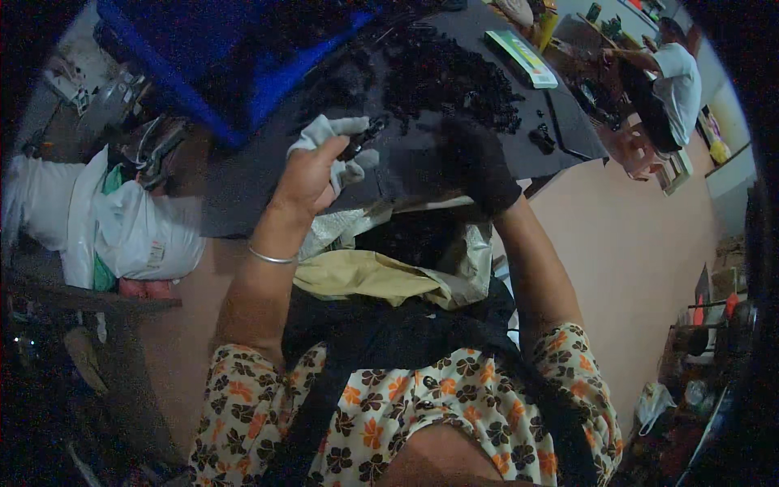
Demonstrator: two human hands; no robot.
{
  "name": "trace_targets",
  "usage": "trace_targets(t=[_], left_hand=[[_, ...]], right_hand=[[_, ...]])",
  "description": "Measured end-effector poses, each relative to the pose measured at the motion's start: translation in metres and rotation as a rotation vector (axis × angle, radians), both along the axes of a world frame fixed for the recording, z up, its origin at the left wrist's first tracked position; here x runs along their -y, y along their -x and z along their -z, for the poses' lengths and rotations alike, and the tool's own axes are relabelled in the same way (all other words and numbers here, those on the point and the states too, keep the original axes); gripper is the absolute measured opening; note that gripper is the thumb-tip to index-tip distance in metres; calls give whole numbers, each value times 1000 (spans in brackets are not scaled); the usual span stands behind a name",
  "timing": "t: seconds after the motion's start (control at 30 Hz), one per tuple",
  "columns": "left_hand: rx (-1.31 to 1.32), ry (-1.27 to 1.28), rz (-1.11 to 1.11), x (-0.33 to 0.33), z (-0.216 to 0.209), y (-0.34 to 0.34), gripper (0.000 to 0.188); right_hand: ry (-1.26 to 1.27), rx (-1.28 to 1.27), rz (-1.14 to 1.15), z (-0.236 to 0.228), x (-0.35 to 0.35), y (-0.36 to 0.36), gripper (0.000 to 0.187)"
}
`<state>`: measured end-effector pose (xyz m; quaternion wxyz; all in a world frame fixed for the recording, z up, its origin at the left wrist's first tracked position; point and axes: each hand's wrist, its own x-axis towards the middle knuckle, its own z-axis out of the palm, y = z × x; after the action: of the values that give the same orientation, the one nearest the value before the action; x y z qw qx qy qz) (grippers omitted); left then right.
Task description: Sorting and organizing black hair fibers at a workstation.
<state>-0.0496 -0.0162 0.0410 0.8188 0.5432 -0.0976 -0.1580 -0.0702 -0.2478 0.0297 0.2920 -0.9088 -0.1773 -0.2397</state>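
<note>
My left hand (318, 166), with white cloth over its fingers, is closed on a small shiny black part (365, 138) above the dark table (243, 191). What kind of part it is, I cannot make out. My right hand (480, 166) wears a black glove and is over the table's near edge, its fingers smeared by motion and lost against the dark. Beyond both hands spreads a heap of small black parts (446, 77). Below them, at the table edge, an open sack (479, 252) with a pale yellow flap (365, 274) gapes over my lap, its inside dark.
A blue bin (235, 105) stands at the table's far left. On the far right lie a green and white box (522, 58) and a few loose black pieces (542, 140). White sacks (146, 227) are stacked left. Another person (673, 81) works at the upper right.
</note>
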Motion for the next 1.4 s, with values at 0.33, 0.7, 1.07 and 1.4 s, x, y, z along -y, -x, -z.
trace_targets(t=[0.33, 0.7, 1.07, 1.4], left_hand=[[113, -47, 74, 12, -12, 41, 21], [605, -662, -99, 9, -5, 52, 19], [312, -774, 182, 5, -20, 46, 34], [828, -1752, -251, -26, 15, -100, 17]], right_hand=[[85, 162, -291, -2, -25, 27, 13], [99, 241, -292, -3, -31, 37, 18], [101, -619, -416, 10, -7, 30, 35], [124, 151, -41, 19, -25, -34, 24]])
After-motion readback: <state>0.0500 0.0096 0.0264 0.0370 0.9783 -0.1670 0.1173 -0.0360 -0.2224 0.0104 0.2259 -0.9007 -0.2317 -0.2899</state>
